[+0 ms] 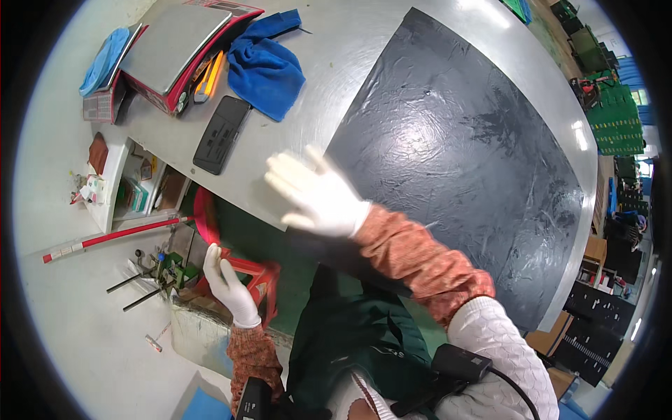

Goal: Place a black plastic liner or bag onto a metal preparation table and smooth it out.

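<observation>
My right hand [318, 192], in a white glove, is open with its fingers stretched out, slightly blurred. It hovers over the near edge of the metal table [329, 66], beside a large black sheet [434, 168]. That sheet looks thin and glossy, with wrinkles over its surface and part of its near edge hanging over the table. My left hand [229, 287], gloved in white too, is off the table at the lower left. Its fingers are extended and nothing shows in it. A red plastic stool [262, 276] is just behind it, and a pink curved thing [204, 213] lies above its fingertips.
On the table's left part are a black phone [222, 134], a blue cloth [266, 66], orange utility knives [209, 77] and a red scale with a metal plate [171, 45]. A white shelf [143, 185], a red pole [115, 238] and metal hardware [168, 269] stand at the left.
</observation>
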`<action>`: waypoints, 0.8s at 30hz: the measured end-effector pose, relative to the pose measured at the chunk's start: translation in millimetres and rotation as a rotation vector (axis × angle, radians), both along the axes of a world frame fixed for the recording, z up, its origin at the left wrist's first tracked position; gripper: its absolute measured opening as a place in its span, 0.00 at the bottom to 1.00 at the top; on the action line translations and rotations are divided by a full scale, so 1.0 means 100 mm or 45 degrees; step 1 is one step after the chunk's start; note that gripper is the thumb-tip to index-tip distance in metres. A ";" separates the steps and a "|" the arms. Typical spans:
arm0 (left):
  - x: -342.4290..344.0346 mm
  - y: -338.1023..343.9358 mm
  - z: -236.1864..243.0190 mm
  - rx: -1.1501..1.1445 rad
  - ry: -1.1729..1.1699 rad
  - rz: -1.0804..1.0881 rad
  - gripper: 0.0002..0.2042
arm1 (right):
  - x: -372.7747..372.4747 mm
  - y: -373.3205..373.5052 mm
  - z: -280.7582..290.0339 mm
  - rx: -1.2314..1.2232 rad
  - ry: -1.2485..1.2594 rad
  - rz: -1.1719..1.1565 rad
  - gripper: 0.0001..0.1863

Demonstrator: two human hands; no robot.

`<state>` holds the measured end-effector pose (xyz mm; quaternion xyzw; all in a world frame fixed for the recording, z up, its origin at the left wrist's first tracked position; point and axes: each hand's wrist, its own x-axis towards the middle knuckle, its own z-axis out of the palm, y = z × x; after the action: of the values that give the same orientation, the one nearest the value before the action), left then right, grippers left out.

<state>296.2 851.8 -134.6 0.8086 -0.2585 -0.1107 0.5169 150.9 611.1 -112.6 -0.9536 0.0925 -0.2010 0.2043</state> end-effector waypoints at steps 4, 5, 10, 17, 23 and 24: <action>-0.03 0.03 0.11 0.069 0.127 0.012 0.16 | -0.82 -1.34 -0.03 -0.723 0.454 -0.912 0.30; -0.09 0.00 0.12 0.116 0.160 -0.005 0.16 | -1.13 -1.79 -0.26 -0.710 0.434 -1.117 0.24; -0.19 0.33 0.00 0.214 0.275 0.028 0.17 | -0.53 -2.00 -0.17 0.006 0.662 -1.174 0.34; -0.21 0.16 0.03 0.183 0.298 -0.062 0.16 | 0.19 -0.61 -0.44 -0.230 0.030 -0.173 0.34; -0.12 -0.07 0.17 0.071 0.191 -0.226 0.15 | -1.72 -1.52 -0.14 -0.673 0.268 -1.062 0.31; -0.10 -0.04 0.16 0.094 0.194 -0.233 0.15 | -1.88 -1.32 -0.26 -0.557 0.323 -1.144 0.32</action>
<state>286.4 847.9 -118.8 0.7893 -0.2870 -0.2278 0.4927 -36.8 479.2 -138.8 -0.8570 0.4729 -0.1664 -0.1191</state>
